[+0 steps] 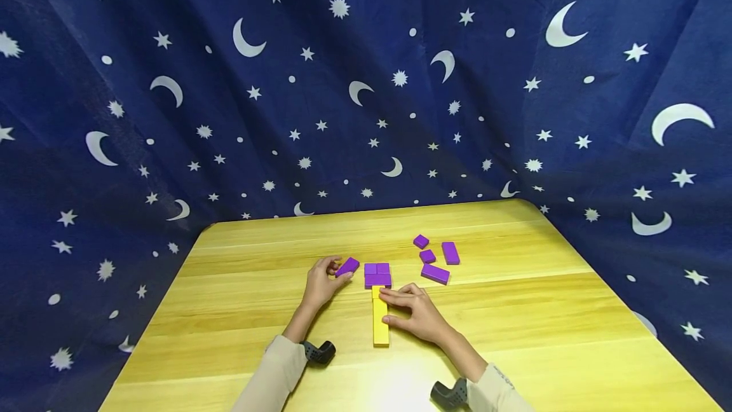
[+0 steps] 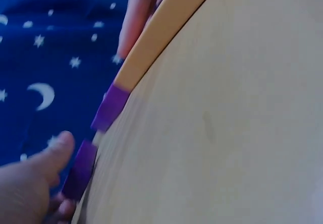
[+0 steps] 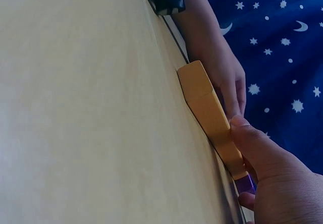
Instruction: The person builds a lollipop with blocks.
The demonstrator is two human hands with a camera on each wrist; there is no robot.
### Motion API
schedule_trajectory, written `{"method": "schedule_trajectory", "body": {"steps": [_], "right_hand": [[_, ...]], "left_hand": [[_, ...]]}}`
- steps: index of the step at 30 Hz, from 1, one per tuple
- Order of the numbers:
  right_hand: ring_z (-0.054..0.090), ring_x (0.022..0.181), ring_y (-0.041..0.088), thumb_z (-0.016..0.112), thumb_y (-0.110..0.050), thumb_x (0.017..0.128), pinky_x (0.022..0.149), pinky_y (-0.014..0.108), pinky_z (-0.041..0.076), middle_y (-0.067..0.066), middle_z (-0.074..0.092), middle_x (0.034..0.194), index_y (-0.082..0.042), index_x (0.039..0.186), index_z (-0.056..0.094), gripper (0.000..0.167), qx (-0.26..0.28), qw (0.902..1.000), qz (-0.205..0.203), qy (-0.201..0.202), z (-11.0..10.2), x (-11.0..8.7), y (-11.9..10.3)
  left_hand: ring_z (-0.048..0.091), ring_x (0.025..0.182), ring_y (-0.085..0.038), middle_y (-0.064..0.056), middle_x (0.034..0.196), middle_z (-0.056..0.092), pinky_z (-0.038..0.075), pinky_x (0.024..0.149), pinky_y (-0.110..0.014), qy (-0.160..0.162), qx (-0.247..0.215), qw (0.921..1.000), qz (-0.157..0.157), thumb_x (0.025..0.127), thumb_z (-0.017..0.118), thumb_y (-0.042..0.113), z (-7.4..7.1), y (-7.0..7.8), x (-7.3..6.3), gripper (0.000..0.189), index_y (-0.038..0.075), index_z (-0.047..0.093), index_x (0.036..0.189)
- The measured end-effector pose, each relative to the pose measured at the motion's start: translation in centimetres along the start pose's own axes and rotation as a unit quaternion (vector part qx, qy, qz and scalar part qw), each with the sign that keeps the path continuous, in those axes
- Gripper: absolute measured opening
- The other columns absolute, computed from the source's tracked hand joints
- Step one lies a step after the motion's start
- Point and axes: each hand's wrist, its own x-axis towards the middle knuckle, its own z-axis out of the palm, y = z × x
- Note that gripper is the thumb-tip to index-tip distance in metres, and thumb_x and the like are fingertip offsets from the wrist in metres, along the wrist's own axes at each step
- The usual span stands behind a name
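In the head view my left hand [image 1: 321, 285] holds a purple block [image 1: 347, 266] between thumb and curled fingers. The left wrist view shows that purple block [image 2: 79, 172] beside the thumb. With its fingers fairly straight, my right hand [image 1: 420, 316] touches the yellow blocks: fingertips at a small yellow block [image 1: 375, 294], thumb against the side of a long yellow block [image 1: 380, 329]. These form a column running toward me. At its far end, two small purple blocks [image 1: 370, 268] sit behind a longer purple block [image 1: 377, 280].
Right of the column lie loose purple pieces: two small blocks [image 1: 420, 241] and two longer ones [image 1: 436, 273]. The wooden table [image 1: 515, 310] ends at a dark blue curtain [image 1: 343, 113] with moons and stars. Black wrist devices [image 1: 320, 353] are worn on both arms.
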Motion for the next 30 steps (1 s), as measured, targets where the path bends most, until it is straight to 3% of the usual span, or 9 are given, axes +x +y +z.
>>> {"method": "schedule_trajectory", "body": {"steps": [5, 8, 11, 16, 23, 26, 30], "right_hand": [[0.045, 0.096, 0.007, 0.067, -0.043, 0.082, 0.083, 0.036, 0.035, -0.006, 0.056, 0.127, -0.015, 0.122, 0.062, 0.050, 0.004, 1.0000, -0.002, -0.003, 0.2, -0.1, -0.1], [0.045, 0.097, 0.007, 0.067, -0.042, 0.082, 0.082, 0.035, 0.035, -0.006, 0.056, 0.127, -0.015, 0.123, 0.062, 0.049, -0.001, 1.0000, -0.006, -0.003, 0.2, -0.1, 0.0], [0.046, 0.097, 0.008, 0.067, -0.042, 0.082, 0.082, 0.035, 0.035, -0.006, 0.056, 0.127, -0.014, 0.122, 0.062, 0.049, -0.004, 0.9999, -0.010, 0.000, 0.1, 0.0, 0.0], [0.046, 0.096, 0.008, 0.066, -0.043, 0.082, 0.082, 0.036, 0.035, -0.007, 0.055, 0.128, -0.014, 0.123, 0.062, 0.050, -0.006, 0.9999, -0.008, 0.004, 0.0, 0.1, 0.2], [0.045, 0.096, 0.006, 0.068, -0.042, 0.081, 0.082, 0.036, 0.035, -0.008, 0.055, 0.128, -0.016, 0.122, 0.062, 0.049, -0.003, 1.0000, 0.000, 0.003, 0.0, 0.0, 0.2], [0.045, 0.096, 0.006, 0.068, -0.040, 0.081, 0.081, 0.036, 0.035, -0.006, 0.056, 0.127, -0.015, 0.122, 0.062, 0.049, 0.001, 1.0000, 0.001, 0.002, 0.0, 0.0, 0.1], [0.045, 0.096, 0.006, 0.068, -0.041, 0.081, 0.082, 0.037, 0.035, -0.006, 0.056, 0.127, -0.016, 0.122, 0.062, 0.049, 0.002, 1.0000, 0.002, -0.001, -0.1, 0.1, 0.0]], "left_hand": [[0.051, 0.112, -0.030, -0.011, 0.122, 0.058, 0.039, 0.093, -0.049, -0.083, -0.022, 0.9953, 0.045, 0.094, 0.053, 0.007, -1.1, -1.1, 0.3, 0.031, 0.007, 0.060, 0.123], [0.044, 0.120, -0.034, -0.010, 0.129, 0.054, 0.033, 0.097, -0.053, -0.135, -0.025, 0.9879, 0.073, 0.094, 0.050, 0.003, -1.7, -1.6, 0.5, 0.033, 0.009, 0.060, 0.125], [0.041, 0.123, -0.035, -0.009, 0.131, 0.052, 0.031, 0.098, -0.055, -0.161, -0.020, 0.9835, 0.081, 0.094, 0.051, 0.004, -2.0, -1.8, 0.8, 0.033, 0.011, 0.060, 0.125], [0.043, 0.120, -0.034, -0.007, 0.129, 0.054, 0.032, 0.097, -0.053, -0.146, 0.001, 0.9856, 0.084, 0.093, 0.055, 0.010, -1.4, -1.6, 1.3, 0.031, 0.012, 0.062, 0.123], [0.054, 0.105, -0.022, 0.000, 0.116, 0.064, 0.041, 0.089, -0.042, -0.070, 0.037, 0.9925, 0.093, 0.085, 0.067, 0.025, -0.3, -1.2, 1.6, 0.032, 0.013, 0.067, 0.115], [0.051, 0.110, -0.024, -0.001, 0.120, 0.061, 0.038, 0.093, -0.044, -0.083, 0.005, 0.9928, 0.086, 0.084, 0.069, 0.022, -0.4, -1.3, 1.6, 0.037, 0.010, 0.064, 0.119], [0.042, 0.121, -0.031, -0.005, 0.132, 0.053, 0.029, 0.100, -0.051, -0.131, -0.051, 0.9878, 0.067, 0.083, 0.068, 0.014, -0.8, -1.7, 1.8, 0.044, 0.005, 0.058, 0.125]]}}
